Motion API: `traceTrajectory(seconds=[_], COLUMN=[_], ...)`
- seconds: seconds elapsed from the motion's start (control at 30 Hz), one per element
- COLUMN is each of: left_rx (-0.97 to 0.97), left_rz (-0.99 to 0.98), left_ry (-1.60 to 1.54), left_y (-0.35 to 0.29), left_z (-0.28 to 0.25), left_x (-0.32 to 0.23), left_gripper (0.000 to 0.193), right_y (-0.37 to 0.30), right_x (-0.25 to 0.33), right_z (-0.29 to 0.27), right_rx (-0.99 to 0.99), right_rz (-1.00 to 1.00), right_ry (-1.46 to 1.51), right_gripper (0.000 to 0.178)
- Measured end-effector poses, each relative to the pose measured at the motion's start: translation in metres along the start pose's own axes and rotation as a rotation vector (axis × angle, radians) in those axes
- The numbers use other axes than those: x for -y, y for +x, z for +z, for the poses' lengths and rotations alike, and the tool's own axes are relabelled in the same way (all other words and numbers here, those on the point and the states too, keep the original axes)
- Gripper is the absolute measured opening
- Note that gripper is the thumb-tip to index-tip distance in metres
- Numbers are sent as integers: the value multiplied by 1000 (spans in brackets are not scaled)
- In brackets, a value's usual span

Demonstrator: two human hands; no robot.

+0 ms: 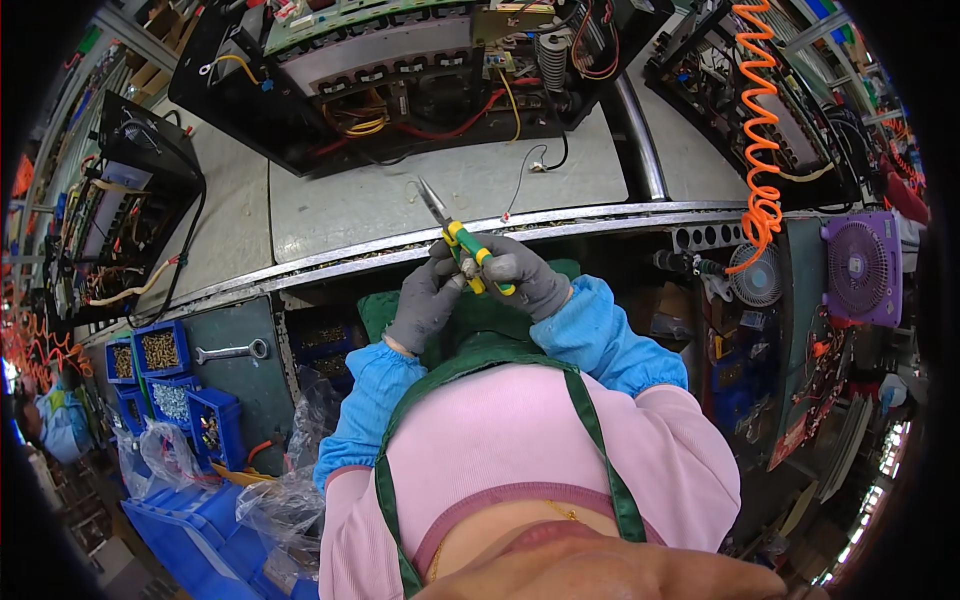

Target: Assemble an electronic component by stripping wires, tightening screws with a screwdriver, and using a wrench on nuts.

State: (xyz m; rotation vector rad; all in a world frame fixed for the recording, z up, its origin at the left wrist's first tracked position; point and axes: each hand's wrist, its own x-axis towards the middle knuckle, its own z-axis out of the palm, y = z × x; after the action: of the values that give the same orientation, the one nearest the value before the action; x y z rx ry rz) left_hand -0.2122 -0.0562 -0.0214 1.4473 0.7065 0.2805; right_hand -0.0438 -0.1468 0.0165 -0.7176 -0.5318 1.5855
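Note:
Needle-nose pliers [457, 232] with green and yellow handles point up and away over the bench's front edge. My right hand [527, 277], in a grey glove, is closed around one handle. The grey-gloved left hand [425, 303] has its fingers bent together against the other handle; whatever they pinch is too small to make out. Past the plier tips stands a black open-framed electrical unit [420, 110], with circuit boards and red and yellow wires inside. A thin dark cable with a small connector [538, 167] hangs from it onto the bench.
More open units [130, 215] stand at the left and right [770, 110]. An orange coiled hose [760, 150] hangs at right, near a purple fan [860, 268]. Blue bins [215, 425] of small hardware and a wrench [232, 351] lie at left, with a metal edge [350, 245] before me.

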Motion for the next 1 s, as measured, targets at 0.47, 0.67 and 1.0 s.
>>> traceTrajectory(seconds=[0.47, 0.67, 1.0], left_rx=[-29, -1, 6], left_rz=[-18, -74, -39], left_ry=[-19, 230, 62], left_y=[-1, 4, 10], left_z=[11, 11, 19], left_x=[7, 13, 43], left_gripper=[27, 27, 26], right_y=[0, 2, 3], right_x=[-15, -21, -46], right_z=[-10, -20, -45], right_rx=[-34, -178, -191], right_rz=[-59, -79, -135], right_ry=[285, 681, 595], right_gripper=[59, 38, 52])
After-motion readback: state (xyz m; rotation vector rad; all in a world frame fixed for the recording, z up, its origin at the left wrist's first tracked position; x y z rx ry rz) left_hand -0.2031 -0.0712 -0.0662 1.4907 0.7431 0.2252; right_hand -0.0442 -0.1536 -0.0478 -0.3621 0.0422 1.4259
